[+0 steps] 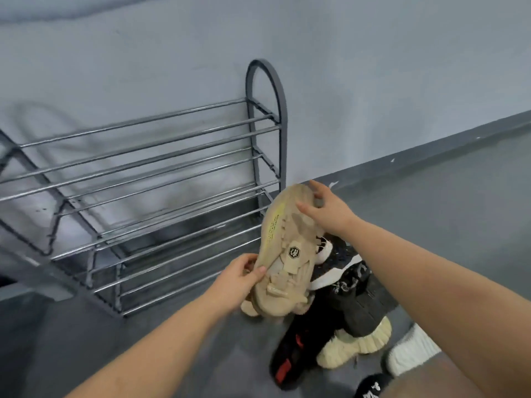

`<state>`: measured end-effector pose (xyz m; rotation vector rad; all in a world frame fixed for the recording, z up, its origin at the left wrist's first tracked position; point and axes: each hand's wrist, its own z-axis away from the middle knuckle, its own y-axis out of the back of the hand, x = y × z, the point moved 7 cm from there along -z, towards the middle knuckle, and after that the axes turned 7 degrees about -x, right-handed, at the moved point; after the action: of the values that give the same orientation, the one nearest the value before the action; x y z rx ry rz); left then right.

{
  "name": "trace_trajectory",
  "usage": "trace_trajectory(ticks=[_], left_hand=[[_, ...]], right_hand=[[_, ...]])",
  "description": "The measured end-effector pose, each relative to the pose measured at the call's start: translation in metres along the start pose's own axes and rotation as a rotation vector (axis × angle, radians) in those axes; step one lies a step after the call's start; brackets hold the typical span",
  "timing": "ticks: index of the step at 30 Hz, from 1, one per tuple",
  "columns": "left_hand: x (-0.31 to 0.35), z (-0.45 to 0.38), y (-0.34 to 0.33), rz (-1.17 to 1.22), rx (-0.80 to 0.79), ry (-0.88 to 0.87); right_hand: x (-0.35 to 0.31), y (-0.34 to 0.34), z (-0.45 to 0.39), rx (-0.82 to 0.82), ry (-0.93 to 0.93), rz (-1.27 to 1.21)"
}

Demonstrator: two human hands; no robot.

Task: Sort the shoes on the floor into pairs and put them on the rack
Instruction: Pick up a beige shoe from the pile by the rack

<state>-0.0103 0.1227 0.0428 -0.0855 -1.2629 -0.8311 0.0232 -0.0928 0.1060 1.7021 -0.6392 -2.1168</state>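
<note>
A beige sneaker (288, 242) is held up off the floor, toe pointing away toward the wall. My left hand (238, 278) grips its heel end, thumb on the upper. My right hand (327, 209) rests on the toe with spread fingers. Just left of it stands the grey metal shoe rack (161, 179), its bar shelves holding no shoes. Below the beige sneaker lies a pile on the floor: a black shoe with a cream ribbed sole (356, 331), a black shoe with red marks (293, 354), and a black-and-white shoe (336, 265), partly hidden.
The rack stands against a pale grey wall (373, 81) with a dark skirting strip. Grey floor (459, 211) stretches to the right. At the bottom right are a white sock (411, 351) and a black shoe tip (370, 386).
</note>
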Motion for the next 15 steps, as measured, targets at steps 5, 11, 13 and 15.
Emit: trace_trajectory(ticks=[5,11,13,15], left_hand=[[-0.036,0.063,0.058,0.288,0.116,0.11],[-0.077,0.134,0.103,0.435,0.275,0.165],[-0.089,0.152,0.111,0.537,0.302,0.176],[-0.103,0.168,0.118,0.625,0.339,0.197]], right_hand=[[-0.041,-0.091,0.029,-0.2,-0.098,-0.214],[-0.08,-0.204,0.074,-0.511,-0.128,-0.406],[-0.089,-0.226,0.082,-0.526,-0.1,-0.403],[-0.1,-0.243,0.09,-0.545,-0.058,-0.356]])
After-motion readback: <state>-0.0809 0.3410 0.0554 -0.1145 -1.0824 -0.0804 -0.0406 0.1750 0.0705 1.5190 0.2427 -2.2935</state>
